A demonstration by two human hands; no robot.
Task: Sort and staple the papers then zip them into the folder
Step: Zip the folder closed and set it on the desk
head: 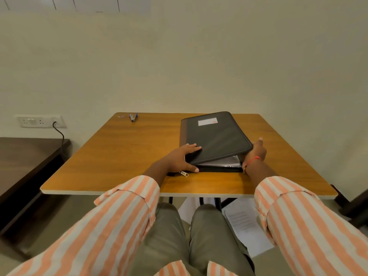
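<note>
I see the folder (215, 138) lying on the right half of the wooden table (123, 156), a flat rectangular case in dark grey woven fabric with rounded corners, pale piping along its edge and a brown strip down its spine side. A white label (207, 122) with a small red mark sits near its far end. The cover is lifted at the near edge, and through the gap I can make out pale sheets of paper (223, 162) resting inside on the black lower half.

My left hand (182, 159) grips the near left corner of the cover, fingers spread flat on top and the thumb tucked under the edge. My right hand (255, 152) is closed on the near right corner, one finger pointing away; a thin red thread (253, 160) circles that wrist. A small metal zipper pull (184, 173) lies on the tabletop just beside my left thumb.

At the far left edge of the smooth, orange-brown tabletop sits a small stapler (133, 117), well apart from the folder. Both sleeves are striped peach and white. Below the table, a printed sheet (242, 222) lies on the floor.
</note>
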